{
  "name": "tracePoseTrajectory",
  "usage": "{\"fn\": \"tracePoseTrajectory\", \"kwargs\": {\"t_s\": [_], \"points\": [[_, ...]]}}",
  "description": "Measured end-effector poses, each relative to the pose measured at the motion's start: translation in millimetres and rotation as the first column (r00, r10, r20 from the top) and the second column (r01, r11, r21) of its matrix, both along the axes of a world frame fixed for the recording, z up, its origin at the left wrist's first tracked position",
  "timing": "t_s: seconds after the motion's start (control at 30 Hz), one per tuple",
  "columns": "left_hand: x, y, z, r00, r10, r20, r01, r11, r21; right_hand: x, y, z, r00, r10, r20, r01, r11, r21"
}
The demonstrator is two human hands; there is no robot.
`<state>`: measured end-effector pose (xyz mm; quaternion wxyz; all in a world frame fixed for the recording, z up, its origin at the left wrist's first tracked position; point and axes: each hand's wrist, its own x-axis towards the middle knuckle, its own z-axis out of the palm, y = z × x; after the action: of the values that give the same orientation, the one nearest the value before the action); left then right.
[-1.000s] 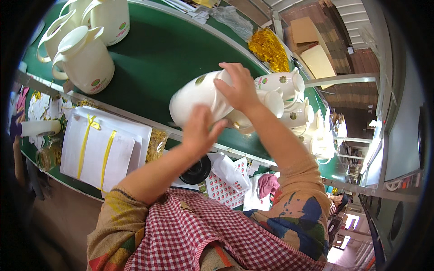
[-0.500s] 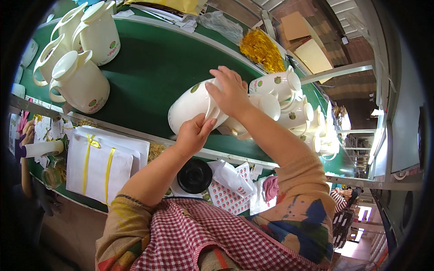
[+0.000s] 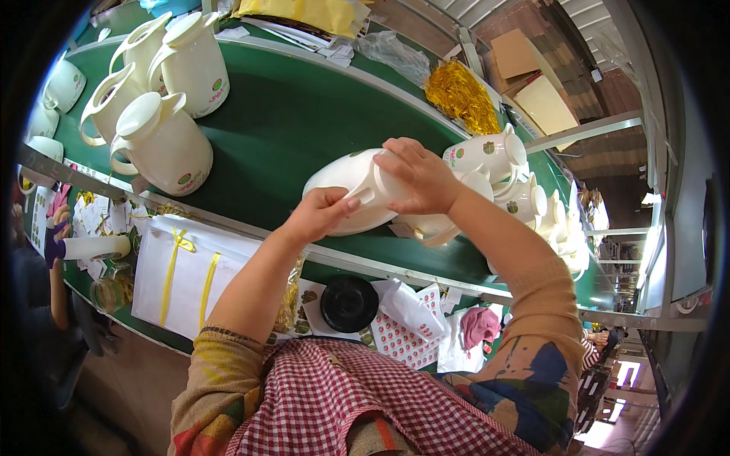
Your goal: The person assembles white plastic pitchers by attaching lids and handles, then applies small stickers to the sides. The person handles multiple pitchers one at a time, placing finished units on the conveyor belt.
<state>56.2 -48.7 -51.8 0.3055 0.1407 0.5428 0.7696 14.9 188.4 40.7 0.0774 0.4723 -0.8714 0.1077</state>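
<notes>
A smooth, rounded cream jug (image 3: 351,190) lies tipped on its side near the front edge of the green conveyor belt (image 3: 304,114), the left hand (image 3: 318,213) cupping its body and the right hand (image 3: 417,176) clasped over its top; upright glossy jugs (image 3: 163,144) stand well apart to the left, with bare belt between.

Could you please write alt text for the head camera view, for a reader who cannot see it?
A person's left hand and right hand hold a cream jug tipped on its side over a green conveyor belt. More cream jugs stand upright on the belt to the left, and others crowd to the right. White bags with yellow ribbons and a black lid lie on the near ledge.
</notes>
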Motion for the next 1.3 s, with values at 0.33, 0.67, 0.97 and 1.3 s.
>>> {"fn": "tracePoseTrajectory", "kwargs": {"t_s": [0.33,0.67,0.97,1.3], "points": [[17.5,18.1,-7.0,0.995,0.062,0.078,-0.066,0.996,0.055,-3.0,5.1,2.3,0.996,0.089,0.031,-0.090,0.995,0.038],[67.1,90.0,-52.3,0.818,0.540,-0.199,-0.570,0.808,-0.151,24.6,-57.0,-25.5,0.764,-0.645,-0.003,0.642,0.761,-0.096],[23.0,41.6,-35.6,0.985,0.144,0.097,-0.158,0.975,0.155,21.2,-12.4,-16.9,0.966,-0.211,-0.149,0.208,0.978,-0.031],[58.5,84.4,-44.3,0.788,0.483,-0.382,-0.577,0.795,-0.185,38.9,-31.9,-45.9,0.706,-0.689,-0.163,0.662,0.724,-0.194]]}}
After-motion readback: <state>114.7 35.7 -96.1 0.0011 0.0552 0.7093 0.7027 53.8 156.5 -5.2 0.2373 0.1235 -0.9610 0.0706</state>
